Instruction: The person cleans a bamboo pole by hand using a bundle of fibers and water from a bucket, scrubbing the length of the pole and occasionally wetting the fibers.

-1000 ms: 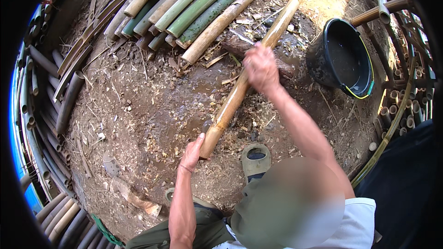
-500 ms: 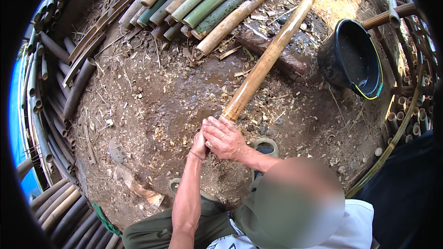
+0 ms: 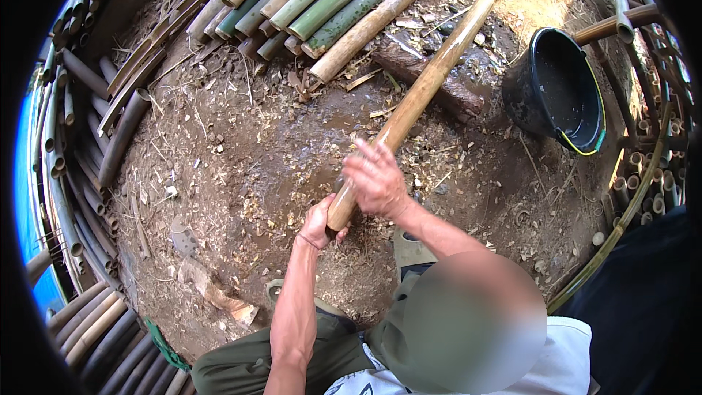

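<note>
A long tan bamboo pole (image 3: pixel 420 95), shiny as if wet, slants from the far upper right down to my hands. My left hand (image 3: pixel 320 223) is closed around its near end, with fingertips showing past the underside. Across the top of the pole, a little farther up, lies my right hand (image 3: pixel 376 181); its fingers are stretched out and slightly smeared by motion. Its palm is hidden. Beyond the hands the pole passes above a dark wet log (image 3: pixel 428 80) on the ground.
A black bucket (image 3: pixel 518 106) with a yellow-green handle stands tilted at right. Stacked bamboo poles (image 3: pixel 351 0) lie at the back, with darker poles (image 3: pixel 124 135) along the left. Wood chips cover the dirt ground (image 3: pixel 227 175). My shoe (image 3: pixel 411 247) is near the pole's end.
My right hand has left the left one and moved up and away along the pole. The pole's near end has come closer and now shows in my left hand.
</note>
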`<state>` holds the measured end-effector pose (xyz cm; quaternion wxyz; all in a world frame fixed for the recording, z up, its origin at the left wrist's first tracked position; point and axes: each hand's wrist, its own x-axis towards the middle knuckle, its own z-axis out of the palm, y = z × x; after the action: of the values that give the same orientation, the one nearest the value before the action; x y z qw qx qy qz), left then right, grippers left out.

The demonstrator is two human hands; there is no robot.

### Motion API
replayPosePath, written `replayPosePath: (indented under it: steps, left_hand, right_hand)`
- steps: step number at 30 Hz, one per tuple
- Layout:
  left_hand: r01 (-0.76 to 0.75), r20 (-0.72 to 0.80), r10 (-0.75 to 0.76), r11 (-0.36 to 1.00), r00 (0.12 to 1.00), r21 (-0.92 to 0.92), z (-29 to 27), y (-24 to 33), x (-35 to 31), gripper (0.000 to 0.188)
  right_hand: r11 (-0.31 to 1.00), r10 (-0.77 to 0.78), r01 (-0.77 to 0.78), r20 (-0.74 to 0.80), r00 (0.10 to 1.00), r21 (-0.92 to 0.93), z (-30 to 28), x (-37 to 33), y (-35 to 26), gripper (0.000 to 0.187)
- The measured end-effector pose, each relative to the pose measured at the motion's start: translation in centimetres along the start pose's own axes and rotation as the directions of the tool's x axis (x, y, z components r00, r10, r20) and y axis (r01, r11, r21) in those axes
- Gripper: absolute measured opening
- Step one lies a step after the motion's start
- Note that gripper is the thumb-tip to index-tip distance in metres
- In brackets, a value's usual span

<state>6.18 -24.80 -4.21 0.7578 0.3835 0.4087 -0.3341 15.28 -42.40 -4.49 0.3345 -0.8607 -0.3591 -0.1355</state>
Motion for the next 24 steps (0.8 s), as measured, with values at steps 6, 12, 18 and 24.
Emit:
replayPosePath:
  steps: [6,12,18,24]
  left_hand:
    - [-0.248,-0.043,0.297,0.862,0.954,0.442,1.0,-0.3,0.4,0.045]
    - [-0.400,-0.005,0.825,0.279,0.565,0.873,2.6,-2.3,-0.7,0.036]
    - [-0.388,0.059,0.847,0.179,0.528,0.904,3.6,-1.1,-1.0,0.035]
    - [-0.219,0.130,0.598,0.078,0.791,0.973,5.0,3.5,-2.1,0.054]
  right_hand:
    - [0.905,0.234,-0.283,-0.184,0.955,-0.319,-7.0,6.2,14.0,0.023]
    - [0.997,0.070,-0.068,0.044,0.997,-0.033,-1.5,1.2,-0.8,0.016]
    - [0.933,0.199,-0.191,-0.004,0.980,-0.306,-5.4,6.6,12.4,0.025]
    - [0.564,0.825,-0.825,0.057,0.563,-0.016,-18.5,16.1,26.7,0.036]
